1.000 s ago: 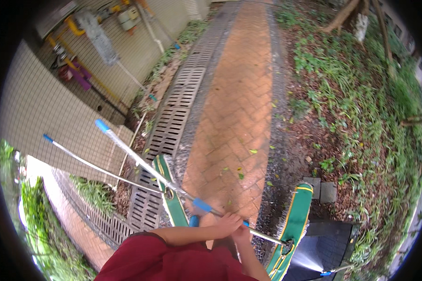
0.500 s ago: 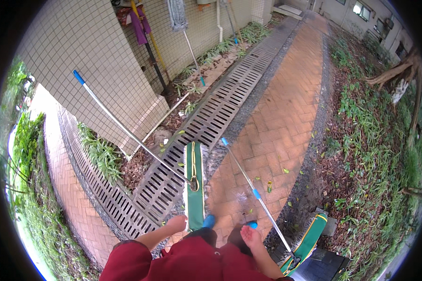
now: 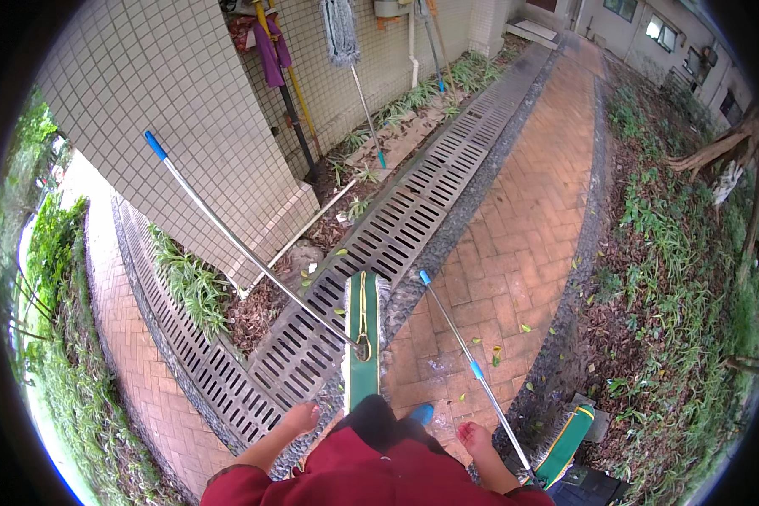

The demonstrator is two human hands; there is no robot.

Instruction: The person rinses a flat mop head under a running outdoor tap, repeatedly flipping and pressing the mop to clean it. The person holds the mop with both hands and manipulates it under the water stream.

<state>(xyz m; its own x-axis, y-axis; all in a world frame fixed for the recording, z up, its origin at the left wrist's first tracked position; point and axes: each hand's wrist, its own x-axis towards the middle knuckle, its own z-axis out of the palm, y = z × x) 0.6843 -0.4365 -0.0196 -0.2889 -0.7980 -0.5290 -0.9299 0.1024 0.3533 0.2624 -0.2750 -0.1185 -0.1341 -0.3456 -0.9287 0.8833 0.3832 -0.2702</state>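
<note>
Two flat dust mops with green backing and pale fringe lie by my feet. The left mop head (image 3: 363, 379) is stretched out in front of me, partly under my dark shorts. Its silver handle (image 3: 236, 242) slants up to the far left, ending in a blue grip. Just left of that head hangs my left hand (image 3: 300, 418), fingers loosely extended and holding nothing. My right hand (image 3: 474, 438), half curled and empty, is beside the lower handle of the right mop (image 3: 569, 443). That handle (image 3: 454, 329) leans forward and left over the bricks.
A slotted drain grating (image 3: 379, 232) runs along a tiled wall (image 3: 185, 160). Brick paving (image 3: 514, 219) stretches ahead, with planted ground (image 3: 675, 278) on the right. A grey string mop (image 3: 340, 38) and a purple cloth (image 3: 271, 55) hang by the wall. A dark box-like surface (image 3: 586, 489) is at lower right.
The view has shifted, so the surroundings sit lower and further right. One blue shoe has gone out of sight under my body. Both hands stay empty, low at my sides.
</note>
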